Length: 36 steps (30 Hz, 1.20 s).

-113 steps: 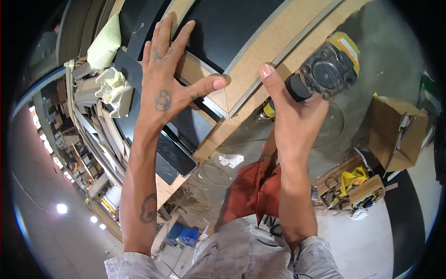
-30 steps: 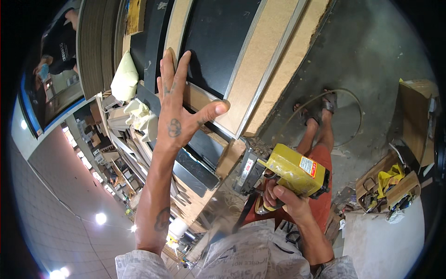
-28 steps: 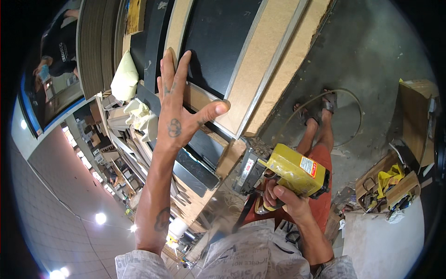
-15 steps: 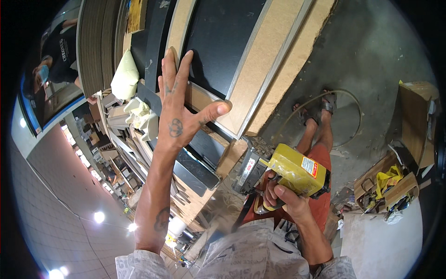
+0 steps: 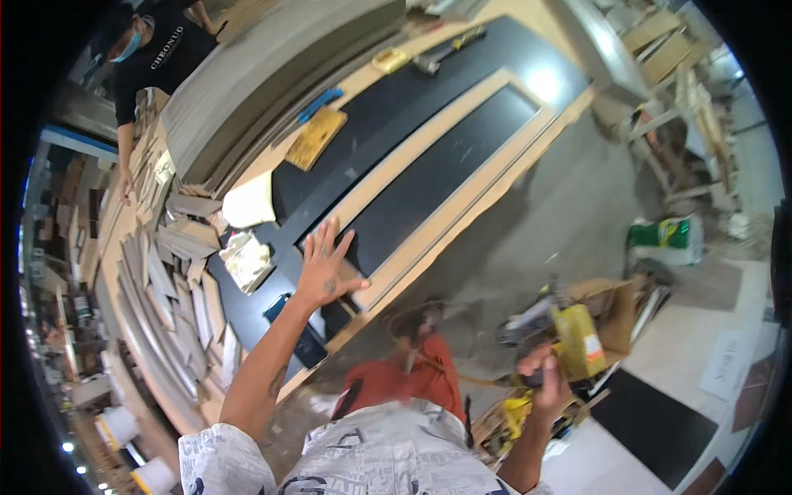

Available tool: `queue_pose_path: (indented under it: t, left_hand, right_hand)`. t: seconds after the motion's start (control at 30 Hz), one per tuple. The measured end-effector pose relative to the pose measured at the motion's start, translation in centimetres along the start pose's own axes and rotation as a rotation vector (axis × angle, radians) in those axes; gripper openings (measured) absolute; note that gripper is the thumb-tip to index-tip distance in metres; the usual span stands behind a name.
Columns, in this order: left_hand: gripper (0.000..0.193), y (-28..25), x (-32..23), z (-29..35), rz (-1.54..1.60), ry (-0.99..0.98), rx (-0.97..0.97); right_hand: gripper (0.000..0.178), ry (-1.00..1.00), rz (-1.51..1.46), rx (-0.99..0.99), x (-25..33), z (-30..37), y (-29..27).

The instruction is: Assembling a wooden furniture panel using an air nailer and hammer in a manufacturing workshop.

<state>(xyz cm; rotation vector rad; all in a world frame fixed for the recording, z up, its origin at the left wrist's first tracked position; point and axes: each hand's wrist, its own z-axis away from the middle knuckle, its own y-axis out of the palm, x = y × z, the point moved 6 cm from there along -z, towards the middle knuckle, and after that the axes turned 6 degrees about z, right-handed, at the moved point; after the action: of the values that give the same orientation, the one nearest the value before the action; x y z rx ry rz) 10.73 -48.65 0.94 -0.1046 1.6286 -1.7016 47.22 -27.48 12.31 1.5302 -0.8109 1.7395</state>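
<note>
My left hand (image 5: 322, 276) lies with fingers spread on the near corner of a wooden frame (image 5: 412, 250). The frame is long and narrow, pale brown, and rests on a black panel (image 5: 384, 103). Out to the right, apart from the frame, my right hand (image 5: 544, 375) grips a yellow nail gun (image 5: 580, 340). Motion blurs the gun's grey nose and magazine. A dark, box-like object (image 5: 304, 340) lies beside my left forearm. A crumpled cream cloth or paper (image 5: 247, 262) sits left of my left hand.
A hammer (image 5: 445, 51) and a yellow wood block (image 5: 316, 139) lie on the far panel. Curved board stacks (image 5: 272, 91) stand at the left, with loose wood strips (image 5: 157, 297) nearer. A person (image 5: 165, 58) works at the far left. Cardboard boxes (image 5: 606, 301) stand right.
The view has turned, showing the whole frame. My right hand has carried the nail gun rightward, away from the frame. My left hand remains spread at the frame's near corner.
</note>
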Motion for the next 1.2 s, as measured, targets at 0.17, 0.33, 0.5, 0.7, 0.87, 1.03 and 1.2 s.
queue_pose_path:
  t: [0.17,0.33,0.5,0.7,0.87,1.03,1.2]
  left_hand:
    - [0.086,0.4,-1.4,1.3,0.171,-0.022,-0.055]
    - [0.064,2.0,-11.2,0.8,0.253,-0.013,-0.164]
    - [0.052,5.0,-13.3,-3.4,0.161,-0.144,-0.273]
    - [0.05,4.1,-14.6,-2.5,-0.016,-0.49,-0.36]
    - [0.059,4.2,-17.7,-4.0,0.164,-1.088,-0.821]
    - [0.07,10.5,-17.9,-6.3,1.267,-1.301,-1.689]
    - [0.071,8.2,-18.4,-5.6,1.425,-1.226,-2.048]
  right_hand:
    - [0.058,-0.425,1.027,-0.244,15.3,-6.5,-8.7]
    - [0.065,-0.127,1.09,0.122,18.4,-20.7,-5.3]
    - [0.068,0.053,1.221,0.42,7.0,-42.0,-5.3]
    - [0.064,-0.444,1.531,0.44,4.1,-61.1,3.2]
    - [0.07,-0.782,1.489,0.481,-0.5,-62.7,5.1]
    - [0.069,-0.65,1.349,0.556,-6.2,-59.5,6.5]
    - [0.071,-0.613,1.388,0.609,-5.3,-58.1,8.5]
